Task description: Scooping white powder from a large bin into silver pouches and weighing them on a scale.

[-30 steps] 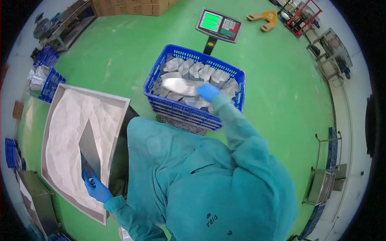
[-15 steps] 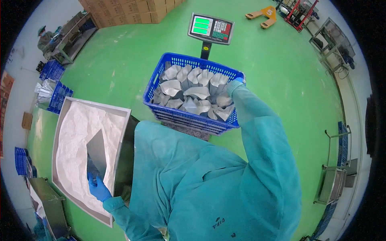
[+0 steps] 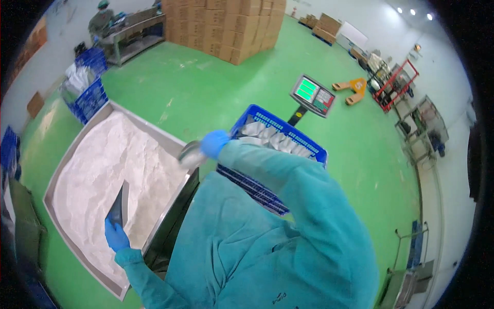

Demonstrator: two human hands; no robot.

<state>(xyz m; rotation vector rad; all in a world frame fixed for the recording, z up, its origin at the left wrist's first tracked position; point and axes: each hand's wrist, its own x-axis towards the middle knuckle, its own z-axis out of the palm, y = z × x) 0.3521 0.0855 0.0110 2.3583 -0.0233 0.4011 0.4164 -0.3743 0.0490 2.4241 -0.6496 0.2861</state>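
My left hand (image 3: pixel 117 236), in a blue glove, grips a flat silver foil pouch (image 3: pixel 118 207) over a large tray (image 3: pixel 139 120) of white powder (image 3: pixel 103 154). My right hand (image 3: pixel 214 144), gloved the same, closes on a round metal scoop (image 3: pixel 191 155) at the tray's right edge. Motion smears the scoop, so I cannot tell whether powder is in it. Right of the tray, a blue plastic crate (image 3: pixel 254 114) holds several open silver pouches (image 3: pixel 275 139) standing upright. My right sleeve hides part of the crate.
A scale display (image 3: pixel 313 96) on a post rises behind the crate. Blue crates (image 3: pixel 90 102) stand beyond the tray. Cardboard boxes (image 3: pixel 221 28) are stacked farther back, near another person (image 3: pixel 102 23) at a metal table. A yellow pallet jack (image 3: pixel 355 88) stands far right.
My right hand has come left from the crate's far right corner to the tray's edge, and the scoop now shows in it. My left hand keeps the pouch. The view has turned.
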